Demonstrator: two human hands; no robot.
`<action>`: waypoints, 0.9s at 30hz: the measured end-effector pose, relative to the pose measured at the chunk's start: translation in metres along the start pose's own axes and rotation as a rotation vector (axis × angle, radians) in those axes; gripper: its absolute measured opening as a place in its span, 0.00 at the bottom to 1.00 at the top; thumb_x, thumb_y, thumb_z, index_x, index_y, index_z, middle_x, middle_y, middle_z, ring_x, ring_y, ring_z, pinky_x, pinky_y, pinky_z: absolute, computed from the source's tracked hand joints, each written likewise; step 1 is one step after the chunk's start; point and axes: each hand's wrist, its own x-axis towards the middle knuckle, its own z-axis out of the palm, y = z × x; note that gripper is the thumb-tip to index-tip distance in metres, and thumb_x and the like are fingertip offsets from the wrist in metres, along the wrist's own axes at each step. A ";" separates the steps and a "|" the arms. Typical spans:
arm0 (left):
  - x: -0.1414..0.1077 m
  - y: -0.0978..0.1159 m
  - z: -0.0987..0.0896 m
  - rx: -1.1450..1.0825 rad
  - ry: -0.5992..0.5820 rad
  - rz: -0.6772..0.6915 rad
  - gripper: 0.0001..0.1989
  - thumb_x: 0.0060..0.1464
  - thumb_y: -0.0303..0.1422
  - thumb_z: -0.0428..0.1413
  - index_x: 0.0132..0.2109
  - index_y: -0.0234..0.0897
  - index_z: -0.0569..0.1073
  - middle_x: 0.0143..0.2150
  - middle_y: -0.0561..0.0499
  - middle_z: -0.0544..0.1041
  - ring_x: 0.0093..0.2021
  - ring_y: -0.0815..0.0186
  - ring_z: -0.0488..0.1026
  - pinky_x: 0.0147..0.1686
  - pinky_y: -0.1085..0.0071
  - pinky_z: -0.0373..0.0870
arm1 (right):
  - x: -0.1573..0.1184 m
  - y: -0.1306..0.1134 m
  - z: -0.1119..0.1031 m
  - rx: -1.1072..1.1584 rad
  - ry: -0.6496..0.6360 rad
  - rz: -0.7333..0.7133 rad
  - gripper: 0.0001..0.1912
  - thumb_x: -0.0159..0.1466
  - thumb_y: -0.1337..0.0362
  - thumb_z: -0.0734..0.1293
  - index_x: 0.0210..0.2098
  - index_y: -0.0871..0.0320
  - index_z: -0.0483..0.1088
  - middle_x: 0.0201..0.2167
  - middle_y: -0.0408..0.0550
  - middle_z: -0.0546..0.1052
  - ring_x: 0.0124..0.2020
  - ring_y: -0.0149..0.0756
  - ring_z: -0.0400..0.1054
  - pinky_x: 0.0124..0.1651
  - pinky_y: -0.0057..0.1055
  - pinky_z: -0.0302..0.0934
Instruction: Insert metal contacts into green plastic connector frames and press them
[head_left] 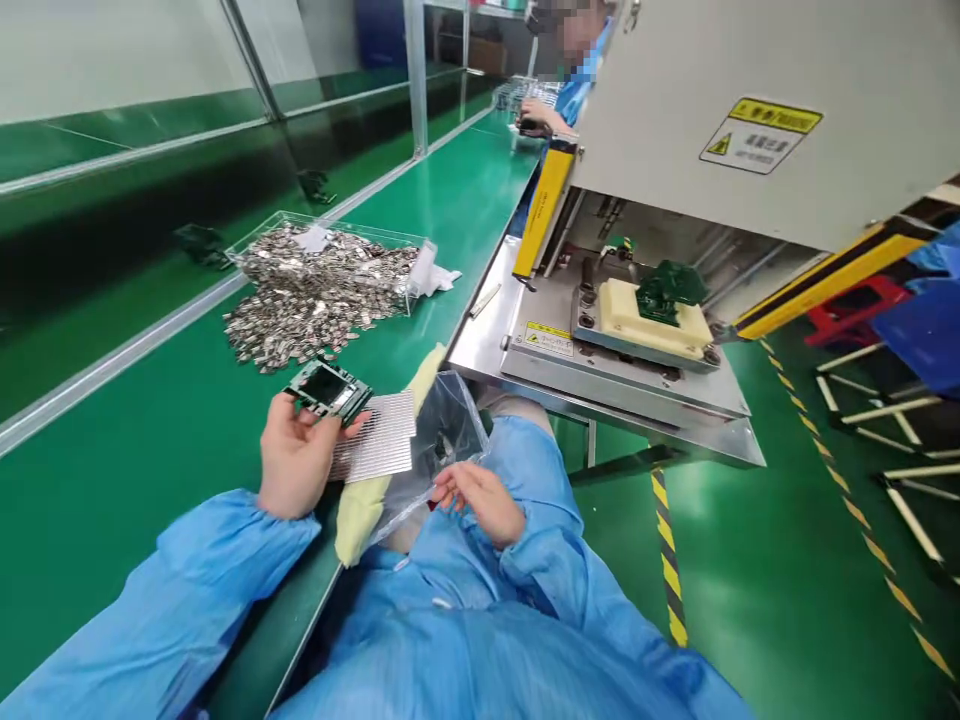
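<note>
Both hands worked apart: our left hand (296,455) clasped a green circuit board (328,390) by its edges, fingers sensibly off its dark face, above a silver mesh sheet (373,437), while our right hand (480,497) lightly pinched a clear plastic bag (444,430) over our lap.

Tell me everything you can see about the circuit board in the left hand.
The small green circuit board is gripped along its lower edge by the fingers of the person's left hand, and it tilts rather than lying flat. Its upper face carries a dark, glossy rectangle, with small metallic parts around it, too small to make out. It is held above a ridged silver sheet; whether they touch is hard to tell.
</note>
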 end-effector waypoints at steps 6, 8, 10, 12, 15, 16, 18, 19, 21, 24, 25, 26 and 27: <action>0.003 -0.011 0.003 -0.032 -0.016 -0.056 0.25 0.38 0.31 0.66 0.44 0.38 0.64 0.36 0.53 0.74 0.32 0.64 0.79 0.32 0.70 0.80 | 0.041 -0.015 0.033 -0.033 0.046 -0.040 0.31 0.55 0.34 0.63 0.32 0.60 0.67 0.25 0.45 0.73 0.17 0.25 0.61 0.16 0.23 0.46; 0.003 -0.011 0.002 -0.060 -0.013 -0.065 0.24 0.38 0.31 0.66 0.43 0.38 0.64 0.35 0.53 0.74 0.32 0.64 0.79 0.33 0.71 0.80 | 0.054 -0.015 0.035 -0.024 0.059 -0.057 0.33 0.54 0.32 0.61 0.29 0.59 0.66 0.22 0.43 0.70 0.15 0.26 0.60 0.16 0.23 0.48; 0.003 -0.010 0.001 -0.084 -0.008 -0.077 0.24 0.37 0.30 0.66 0.42 0.38 0.65 0.35 0.54 0.74 0.33 0.64 0.79 0.34 0.73 0.80 | 0.062 -0.012 0.038 -0.024 0.079 -0.104 0.33 0.51 0.31 0.63 0.24 0.59 0.64 0.18 0.41 0.67 0.15 0.26 0.59 0.17 0.24 0.49; 0.003 -0.009 0.001 -0.087 -0.008 -0.097 0.24 0.37 0.30 0.66 0.42 0.38 0.65 0.35 0.54 0.74 0.33 0.64 0.79 0.34 0.73 0.79 | 0.067 -0.006 0.040 -0.020 0.115 -0.170 0.33 0.50 0.32 0.64 0.21 0.58 0.63 0.16 0.40 0.65 0.17 0.27 0.58 0.20 0.26 0.51; 0.002 -0.006 0.001 -0.072 -0.010 -0.116 0.23 0.38 0.30 0.65 0.42 0.39 0.64 0.33 0.56 0.74 0.31 0.63 0.80 0.32 0.75 0.79 | 0.071 0.001 0.044 0.001 0.170 -0.249 0.31 0.51 0.33 0.65 0.20 0.58 0.65 0.17 0.40 0.66 0.21 0.28 0.58 0.26 0.27 0.54; 0.001 -0.005 0.001 -0.066 -0.008 -0.119 0.23 0.38 0.29 0.65 0.41 0.39 0.64 0.32 0.56 0.74 0.30 0.63 0.80 0.32 0.75 0.79 | 0.071 0.003 0.045 0.009 0.178 -0.257 0.31 0.51 0.34 0.66 0.20 0.58 0.65 0.18 0.40 0.66 0.22 0.29 0.58 0.28 0.27 0.54; 0.001 -0.004 0.002 -0.059 -0.011 -0.120 0.23 0.38 0.29 0.65 0.41 0.39 0.64 0.31 0.56 0.74 0.30 0.63 0.80 0.32 0.76 0.79 | 0.072 0.004 0.045 0.024 0.177 -0.251 0.30 0.51 0.34 0.67 0.20 0.58 0.65 0.19 0.40 0.66 0.23 0.30 0.59 0.30 0.28 0.55; 0.000 -0.004 0.003 -0.058 -0.019 -0.118 0.23 0.38 0.29 0.65 0.41 0.39 0.64 0.31 0.56 0.74 0.30 0.62 0.80 0.32 0.76 0.79 | 0.072 0.004 0.044 0.029 0.174 -0.243 0.30 0.51 0.34 0.67 0.21 0.58 0.65 0.19 0.41 0.66 0.24 0.30 0.59 0.30 0.28 0.55; 0.000 -0.004 0.005 -0.060 -0.035 -0.109 0.23 0.38 0.30 0.64 0.42 0.39 0.64 0.33 0.55 0.75 0.31 0.62 0.80 0.32 0.75 0.79 | 0.070 0.003 0.042 0.034 0.175 -0.228 0.31 0.50 0.33 0.67 0.21 0.58 0.66 0.20 0.41 0.67 0.24 0.31 0.60 0.31 0.29 0.56; 0.000 -0.004 0.006 -0.067 -0.024 -0.123 0.23 0.38 0.29 0.65 0.42 0.39 0.64 0.34 0.54 0.76 0.31 0.63 0.80 0.33 0.75 0.79 | 0.066 0.000 0.039 0.026 0.164 -0.182 0.34 0.49 0.30 0.64 0.23 0.58 0.66 0.21 0.43 0.69 0.24 0.32 0.62 0.30 0.29 0.56; -0.001 -0.003 0.004 -0.064 -0.012 -0.131 0.23 0.38 0.29 0.65 0.41 0.39 0.64 0.34 0.54 0.76 0.31 0.63 0.80 0.33 0.75 0.79 | 0.064 0.000 0.040 0.020 0.154 -0.156 0.35 0.50 0.29 0.62 0.24 0.59 0.67 0.21 0.44 0.69 0.24 0.32 0.62 0.29 0.28 0.55; -0.001 -0.002 0.000 -0.057 -0.003 -0.138 0.23 0.37 0.29 0.65 0.41 0.39 0.64 0.34 0.54 0.75 0.30 0.63 0.80 0.32 0.75 0.79 | 0.064 0.000 0.040 0.012 0.147 -0.130 0.36 0.52 0.29 0.60 0.25 0.59 0.67 0.21 0.44 0.70 0.24 0.31 0.63 0.29 0.28 0.55; -0.001 -0.001 -0.004 -0.046 0.005 -0.140 0.23 0.38 0.29 0.65 0.41 0.39 0.64 0.33 0.55 0.75 0.30 0.63 0.79 0.32 0.75 0.79 | 0.064 -0.001 0.041 0.000 0.143 -0.105 0.35 0.55 0.30 0.58 0.26 0.60 0.68 0.21 0.44 0.70 0.24 0.31 0.64 0.29 0.27 0.56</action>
